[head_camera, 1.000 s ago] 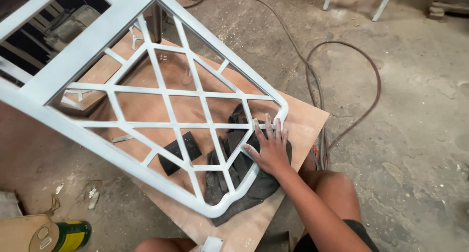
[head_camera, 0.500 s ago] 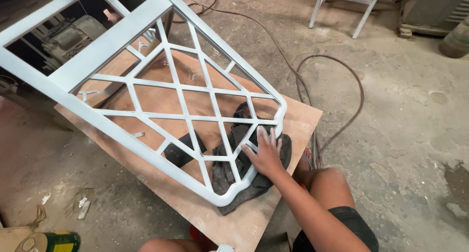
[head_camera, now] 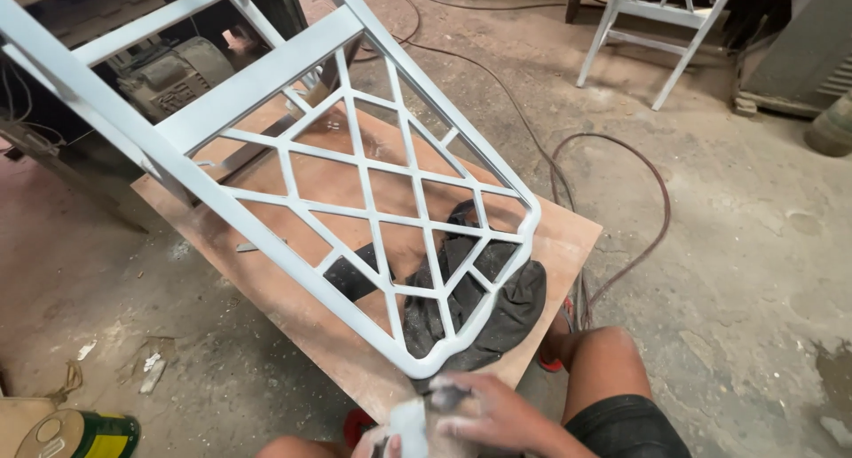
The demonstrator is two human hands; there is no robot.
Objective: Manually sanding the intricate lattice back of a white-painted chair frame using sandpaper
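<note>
A pale abrasive pad [head_camera: 410, 420] is clasped between both hands, right hand [head_camera: 497, 414] over left hand [head_camera: 382, 442], just below the grey lattice chair back [head_camera: 373, 209] lying on the board [head_camera: 568, 236].

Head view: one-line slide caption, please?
Pale grey lattice chair frame lies tilted over a dark cloth on a plywood board; right hand grips a whitish pad below it.

One labelled can, bottom left

We see a round green can with a yellow label band [head_camera: 82, 434] lying on its side on the dusty floor, beside a tan cardboard piece [head_camera: 19, 415].
</note>
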